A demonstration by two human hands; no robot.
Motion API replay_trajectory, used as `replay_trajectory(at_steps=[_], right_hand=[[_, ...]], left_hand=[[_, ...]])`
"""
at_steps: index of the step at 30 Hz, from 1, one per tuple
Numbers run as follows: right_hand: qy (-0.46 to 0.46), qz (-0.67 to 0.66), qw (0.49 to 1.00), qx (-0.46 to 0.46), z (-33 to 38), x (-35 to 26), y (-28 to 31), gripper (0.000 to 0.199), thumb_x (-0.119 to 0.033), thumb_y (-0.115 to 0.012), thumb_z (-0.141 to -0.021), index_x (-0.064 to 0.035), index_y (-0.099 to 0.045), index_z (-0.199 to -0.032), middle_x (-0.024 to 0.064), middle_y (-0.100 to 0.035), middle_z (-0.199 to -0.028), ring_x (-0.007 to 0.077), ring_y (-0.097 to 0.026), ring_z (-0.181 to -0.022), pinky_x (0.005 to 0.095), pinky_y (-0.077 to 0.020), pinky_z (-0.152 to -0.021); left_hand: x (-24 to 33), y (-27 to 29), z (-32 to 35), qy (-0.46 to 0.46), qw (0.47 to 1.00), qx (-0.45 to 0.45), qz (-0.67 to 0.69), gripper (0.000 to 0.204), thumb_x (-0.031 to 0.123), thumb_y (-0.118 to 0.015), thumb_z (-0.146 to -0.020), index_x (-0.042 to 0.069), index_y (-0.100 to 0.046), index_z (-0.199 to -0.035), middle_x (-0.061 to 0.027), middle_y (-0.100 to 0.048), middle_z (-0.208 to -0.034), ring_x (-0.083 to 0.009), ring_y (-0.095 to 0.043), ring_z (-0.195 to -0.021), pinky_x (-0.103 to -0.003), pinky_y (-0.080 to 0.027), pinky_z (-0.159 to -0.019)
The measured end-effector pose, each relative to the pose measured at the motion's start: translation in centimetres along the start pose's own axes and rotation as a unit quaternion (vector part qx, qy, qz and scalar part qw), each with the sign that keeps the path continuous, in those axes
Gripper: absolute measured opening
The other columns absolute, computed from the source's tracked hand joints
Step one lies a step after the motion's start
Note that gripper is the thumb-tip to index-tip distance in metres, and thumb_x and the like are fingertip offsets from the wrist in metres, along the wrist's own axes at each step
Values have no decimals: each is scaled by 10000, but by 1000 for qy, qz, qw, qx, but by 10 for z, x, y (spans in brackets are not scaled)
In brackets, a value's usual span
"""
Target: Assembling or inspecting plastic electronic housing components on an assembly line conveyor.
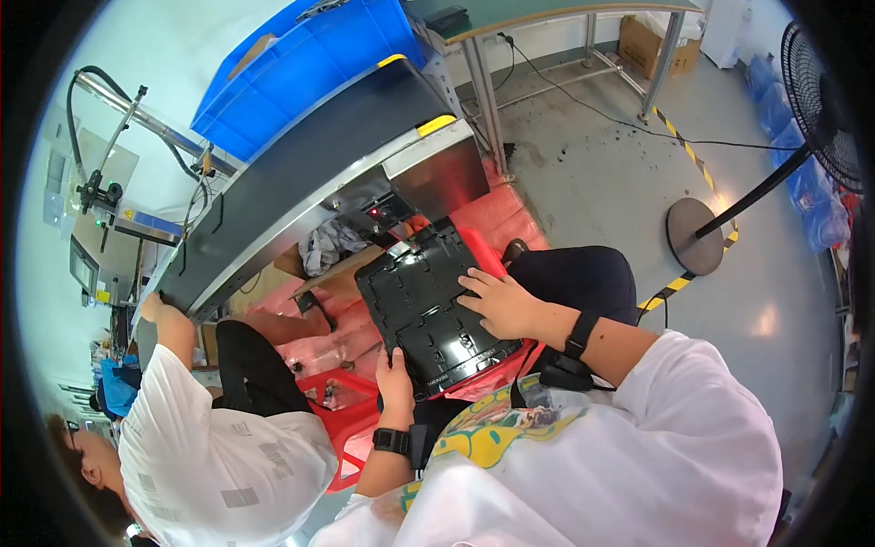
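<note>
A glossy black moulded plastic tray (424, 310) with raised ridges and pockets lies tilted in front of me, over my lap. My left hand (396, 385) grips its near left edge, the thumb on the side and the other fingers partly hidden. On the tray's right part rests my right hand (501, 304), flat with its fingers spread. Something red and plastic (485, 252) shows under the tray's right edge; most of it is hidden. Each of my wrists wears a black band.
A conveyor (310, 150) runs diagonally ahead, bearing a blue bin (305, 68). A co-worker in a white shirt (228, 456) sits at my left, one hand at the conveyor's end. A red stool (351, 419) stands between us. To the right is a floor fan (697, 235); a green-topped table (547, 20) stands behind.
</note>
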State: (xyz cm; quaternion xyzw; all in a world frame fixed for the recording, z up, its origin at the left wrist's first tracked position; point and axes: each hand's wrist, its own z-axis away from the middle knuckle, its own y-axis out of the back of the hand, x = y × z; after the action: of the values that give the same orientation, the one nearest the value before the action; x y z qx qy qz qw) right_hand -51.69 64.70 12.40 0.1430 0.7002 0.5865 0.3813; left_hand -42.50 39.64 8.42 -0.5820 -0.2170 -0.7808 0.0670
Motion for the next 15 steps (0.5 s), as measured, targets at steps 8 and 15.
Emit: replay_trajectory(at_steps=[8,15], right_hand=[[-206,-114,967,98,113,79,67,466,-181,-590,-772,-73,-478,-1211,223,-418,-1264,365,-431,-1157,390,-364,-976],[-680,-204,698,-98,373,84,44,870,-555,-650,-696,-43,-346,-1331,235,-401,-1306,340,-432,-1175,386,-376,-970]], left_hand=[[-24,19,-11,-85,968,-65,-225,488,306,-428,-930,-66,-400,-1245,-214,-457,-1239,-290,-423,-1154,-338,-296,-987],[8,25,-3,18,986,-105,-130,575,359,-464,-922,-69,-352,-1288,-167,-427,-1293,-244,-418,-1164,-305,-288,-996]])
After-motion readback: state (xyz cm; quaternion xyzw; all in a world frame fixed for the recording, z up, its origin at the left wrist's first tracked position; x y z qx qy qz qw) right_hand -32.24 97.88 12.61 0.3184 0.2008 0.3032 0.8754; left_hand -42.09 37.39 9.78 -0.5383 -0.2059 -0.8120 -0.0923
